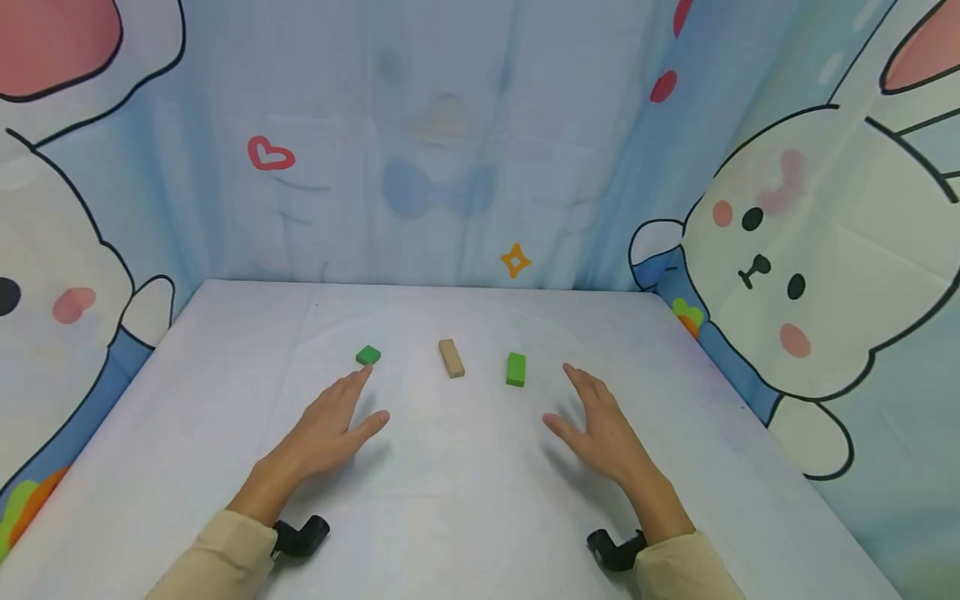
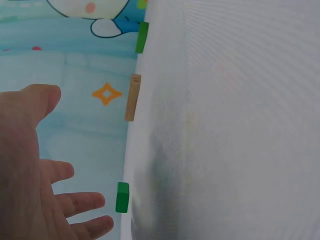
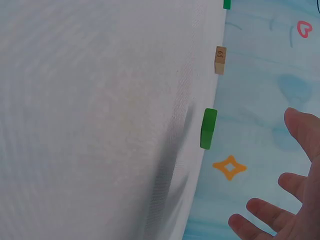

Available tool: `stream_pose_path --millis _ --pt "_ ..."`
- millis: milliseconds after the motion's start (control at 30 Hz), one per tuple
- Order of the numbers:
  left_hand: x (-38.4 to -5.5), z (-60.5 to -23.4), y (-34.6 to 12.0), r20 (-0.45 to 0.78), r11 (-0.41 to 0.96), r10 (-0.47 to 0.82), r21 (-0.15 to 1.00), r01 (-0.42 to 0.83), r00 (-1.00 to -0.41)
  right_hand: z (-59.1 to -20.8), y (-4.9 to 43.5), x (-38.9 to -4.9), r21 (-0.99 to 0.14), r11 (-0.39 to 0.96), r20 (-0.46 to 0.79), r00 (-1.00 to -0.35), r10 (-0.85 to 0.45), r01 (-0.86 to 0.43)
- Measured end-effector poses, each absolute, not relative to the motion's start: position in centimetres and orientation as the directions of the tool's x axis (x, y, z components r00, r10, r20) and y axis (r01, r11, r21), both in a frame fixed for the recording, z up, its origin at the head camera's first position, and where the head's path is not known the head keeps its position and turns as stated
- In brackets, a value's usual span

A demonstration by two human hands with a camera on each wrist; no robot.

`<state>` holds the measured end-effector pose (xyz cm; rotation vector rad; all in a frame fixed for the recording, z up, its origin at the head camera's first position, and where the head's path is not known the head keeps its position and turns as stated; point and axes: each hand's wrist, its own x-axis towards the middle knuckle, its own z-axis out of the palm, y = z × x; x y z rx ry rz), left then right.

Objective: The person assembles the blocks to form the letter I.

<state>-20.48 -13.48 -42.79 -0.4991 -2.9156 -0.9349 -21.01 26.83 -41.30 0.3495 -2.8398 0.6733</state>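
Three small blocks lie in a loose row on the white table. At the left is a dark green block (image 1: 368,355), in the middle a plain wooden block (image 1: 452,358), at the right a brighter green block (image 1: 516,369). My left hand (image 1: 326,427) hovers with fingers spread, its fingertips just short of the dark green block in the head view. To the right of the bright green block, my right hand (image 1: 602,427) is held out with fingers extended. Both hands hold nothing. In the right wrist view, the wooden block (image 3: 220,60) shows a printed number on its end.
A white cloth covers the table (image 1: 450,517). Behind it hangs a light blue curtain (image 1: 337,225) with cartoon rabbits at both sides. Each wrist carries a black camera, one at the left wrist (image 1: 302,537) and one at the right wrist (image 1: 615,551).
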Motion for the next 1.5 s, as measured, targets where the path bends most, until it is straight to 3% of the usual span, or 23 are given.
stream_pose_path --millis 1000,1500 --pt "-22.9 -43.4 -10.9 0.078 0.739 0.239 0.632 0.234 -0.968 -41.3 26.5 -23.5 -0.437 0.882 0.157 -0.980 -0.120 -0.178" --pt "-23.8 -43.5 -9.6 0.117 0.720 0.200 0.656 0.227 -0.973 -41.4 26.0 -24.5 -0.470 0.870 0.098 -0.988 -0.116 -0.149"
